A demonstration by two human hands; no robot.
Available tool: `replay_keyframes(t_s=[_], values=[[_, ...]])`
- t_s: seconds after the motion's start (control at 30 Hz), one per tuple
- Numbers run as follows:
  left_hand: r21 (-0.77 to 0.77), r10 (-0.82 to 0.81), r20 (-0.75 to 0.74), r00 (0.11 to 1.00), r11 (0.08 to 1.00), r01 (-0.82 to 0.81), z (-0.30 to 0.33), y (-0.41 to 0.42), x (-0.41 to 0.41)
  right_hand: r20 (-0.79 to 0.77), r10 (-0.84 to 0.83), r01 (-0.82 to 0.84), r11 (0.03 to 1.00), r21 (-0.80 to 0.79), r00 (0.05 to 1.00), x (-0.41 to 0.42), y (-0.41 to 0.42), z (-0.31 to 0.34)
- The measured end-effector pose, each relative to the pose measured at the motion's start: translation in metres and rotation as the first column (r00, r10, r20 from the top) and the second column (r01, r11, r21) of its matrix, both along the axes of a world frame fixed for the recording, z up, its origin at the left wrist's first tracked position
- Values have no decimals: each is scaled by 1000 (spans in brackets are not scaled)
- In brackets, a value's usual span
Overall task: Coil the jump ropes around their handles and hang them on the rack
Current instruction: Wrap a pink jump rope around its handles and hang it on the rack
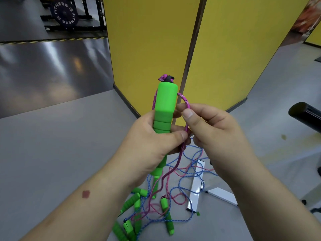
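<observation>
My left hand [152,141] grips a green foam jump-rope handle [165,101] held upright, with a pink knot at its top end. A pink rope [186,117] loops off the handle's right side. My right hand [208,129] pinches that loop between thumb and forefinger, close beside the handle. The rest of the pink rope hangs down between my wrists to the floor. Below lies a tangled pile of pink and blue ropes [175,190] with several green handles [133,200].
Yellow partition panels [152,40] stand straight ahead. The rack's white base bars [196,186] lie on the grey floor among the ropes. A black cylinder [304,113] juts in at the right. A weight plate on a black rack [64,13] stands far left.
</observation>
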State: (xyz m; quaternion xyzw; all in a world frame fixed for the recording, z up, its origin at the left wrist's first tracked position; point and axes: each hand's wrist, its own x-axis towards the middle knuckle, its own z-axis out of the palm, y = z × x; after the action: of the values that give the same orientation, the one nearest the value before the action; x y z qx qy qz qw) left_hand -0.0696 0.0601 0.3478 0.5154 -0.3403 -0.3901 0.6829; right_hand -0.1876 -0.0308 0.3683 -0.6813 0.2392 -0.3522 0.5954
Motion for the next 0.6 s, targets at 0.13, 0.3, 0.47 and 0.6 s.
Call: replay_keyframes(t_s=[0.13, 0.3, 0.47, 0.6], values=[[-33, 87, -80, 993, 995, -90, 5, -2, 2, -34, 71, -66, 989, 130, 997, 4, 1, -9], [-79, 206, -171, 964, 972, -221, 14, 1, 20, -325, 340, -303, 940, 160, 883, -3, 3, -13], [-75, 188, -226, 956, 975, -210, 13, 3, 22, -175, 214, -203, 976, 78, 961, 2, 5, -10], [-35, 16, -104, 994, 999, -20, 5, 3, 7, -7, 83, -82, 996, 26, 997, 4, 4, -4]])
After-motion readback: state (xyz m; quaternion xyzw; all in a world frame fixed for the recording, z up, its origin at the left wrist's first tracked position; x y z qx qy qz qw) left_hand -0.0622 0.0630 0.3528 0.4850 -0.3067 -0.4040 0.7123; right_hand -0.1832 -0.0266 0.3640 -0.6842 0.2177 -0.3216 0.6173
